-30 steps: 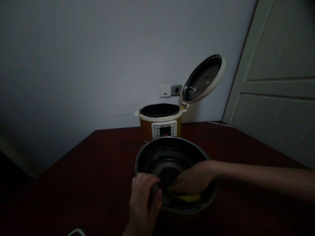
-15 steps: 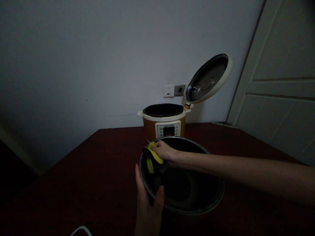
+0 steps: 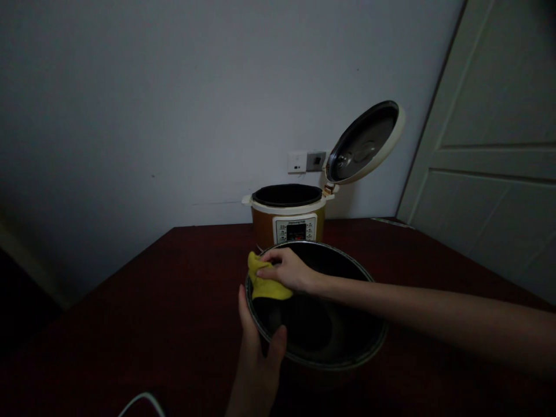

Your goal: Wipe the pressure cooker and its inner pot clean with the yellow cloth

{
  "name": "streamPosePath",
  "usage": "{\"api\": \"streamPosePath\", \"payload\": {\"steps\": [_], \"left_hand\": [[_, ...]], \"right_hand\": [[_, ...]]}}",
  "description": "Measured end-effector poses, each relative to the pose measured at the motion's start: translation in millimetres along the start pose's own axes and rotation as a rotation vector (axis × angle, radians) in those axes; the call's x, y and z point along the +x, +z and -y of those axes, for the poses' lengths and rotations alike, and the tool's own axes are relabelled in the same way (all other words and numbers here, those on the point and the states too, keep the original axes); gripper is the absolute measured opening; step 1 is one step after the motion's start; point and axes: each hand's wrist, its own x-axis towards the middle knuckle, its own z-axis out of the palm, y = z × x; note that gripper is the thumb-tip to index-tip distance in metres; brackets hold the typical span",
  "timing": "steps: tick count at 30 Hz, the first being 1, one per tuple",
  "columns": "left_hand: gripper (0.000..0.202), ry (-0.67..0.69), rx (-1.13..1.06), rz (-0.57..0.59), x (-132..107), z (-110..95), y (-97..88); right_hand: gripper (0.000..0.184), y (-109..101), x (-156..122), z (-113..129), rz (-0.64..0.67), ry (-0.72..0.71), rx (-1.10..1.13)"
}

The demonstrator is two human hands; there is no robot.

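A dark round inner pot (image 3: 330, 341) stands on the dark red table (image 3: 174, 301) in front of me. My left hand (image 3: 258, 359) grips its near left rim, thumb inside the pot. My right hand (image 3: 286, 269) reaches across from the right and presses a yellow cloth (image 3: 263, 284) against the pot's upper left rim and inner wall, fingers closed over the cloth.
Behind the pot stands an orange and white electric cooker (image 3: 287, 217) with its lid (image 3: 365, 142) hinged open to the right. Wall sockets (image 3: 307, 161) sit above it. A white door (image 3: 490, 145) is at the right. A white cable (image 3: 141, 402) shows at the bottom left.
My right hand moved the yellow cloth from the pot's near bottom up to its far left rim. My left hand shifted its grip slightly on the near rim.
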Motion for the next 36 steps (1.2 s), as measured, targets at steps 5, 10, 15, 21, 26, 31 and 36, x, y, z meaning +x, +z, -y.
{"api": "streamPosePath", "payload": {"steps": [5, 10, 15, 21, 26, 31, 36], "left_hand": [[0.089, 0.021, -0.025, 0.050, -1, 10, -4.2], [0.099, 0.096, -0.031, 0.059, 1, 22, -3.0], [0.093, 0.111, 0.016, 0.012, 3, 28, -5.7], [0.095, 0.012, 0.024, 0.082, 1, 13, -11.1], [0.098, 0.013, -0.027, 0.129, 1, 4, -9.6], [0.091, 0.030, -0.029, 0.093, -1, -4, -8.2], [0.089, 0.044, -0.040, 0.068, 0, -3, -9.6]], "right_hand": [[0.027, -12, -25, 15, 0.421, 0.041, -0.089], [0.028, -20, -31, 22, 0.588, -0.047, -0.149], [0.022, -8, -13, 19, 0.315, -0.375, -0.421], [0.024, -25, 24, 22, 0.047, -0.661, -1.024], [0.026, -57, 14, 23, -0.024, -0.494, -1.388], [0.028, -79, -29, 11, -0.005, -0.212, -1.510], [0.022, -75, -67, 3, 0.158, 0.020, -1.459]]}}
